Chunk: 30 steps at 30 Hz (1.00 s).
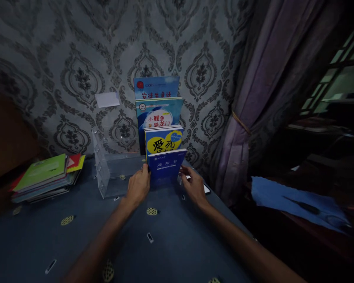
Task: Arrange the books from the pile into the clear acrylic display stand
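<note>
Home room, damask wallpaper, tied curtain

Your forearms cut off by bottom edge; front book hides lower parts of rear books from you; your right hand partly covers white object; dark item on blue cloth too blurred to tell

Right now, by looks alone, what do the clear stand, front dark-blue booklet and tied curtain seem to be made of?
Clear stand: probably acrylic, glossy; see-through walls with glints.
Dark-blue booklet: likely paper or card, smooth; pale page edge along its top.
Tied curtain: seemingly fabric, low sheen; gathered in soft folds.
</note>
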Tool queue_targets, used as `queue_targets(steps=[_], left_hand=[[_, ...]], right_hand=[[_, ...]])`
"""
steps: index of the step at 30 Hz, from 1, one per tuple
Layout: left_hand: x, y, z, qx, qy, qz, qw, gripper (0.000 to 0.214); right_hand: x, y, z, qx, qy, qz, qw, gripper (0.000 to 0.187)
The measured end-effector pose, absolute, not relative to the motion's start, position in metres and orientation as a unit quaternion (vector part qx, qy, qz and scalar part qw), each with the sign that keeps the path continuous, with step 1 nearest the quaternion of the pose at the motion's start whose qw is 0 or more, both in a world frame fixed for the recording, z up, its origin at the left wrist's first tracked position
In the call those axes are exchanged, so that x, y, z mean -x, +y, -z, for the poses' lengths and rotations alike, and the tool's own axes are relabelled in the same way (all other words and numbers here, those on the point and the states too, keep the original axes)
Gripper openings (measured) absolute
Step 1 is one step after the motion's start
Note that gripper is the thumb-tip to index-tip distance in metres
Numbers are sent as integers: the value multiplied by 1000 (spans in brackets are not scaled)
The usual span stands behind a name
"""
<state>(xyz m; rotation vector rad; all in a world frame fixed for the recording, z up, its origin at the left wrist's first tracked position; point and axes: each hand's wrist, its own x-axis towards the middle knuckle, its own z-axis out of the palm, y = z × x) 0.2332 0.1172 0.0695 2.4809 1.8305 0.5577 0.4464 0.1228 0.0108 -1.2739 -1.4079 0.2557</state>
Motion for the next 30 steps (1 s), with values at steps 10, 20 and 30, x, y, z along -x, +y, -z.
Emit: queue_targets(steps=[10,20,30], left_hand=[[-229,115,-67,-797,571,-197,23,21],[-223,113,-63,-805,553,-213,32,22],[-186,42,-90,-838,344,-420,59,22]], right_hand=[[-443,114,-8,539,-592,-133,584,38],[-441,112,-5,543,-577,-139,594,38],[-447,114,3,546,-579,-137,590,41]])
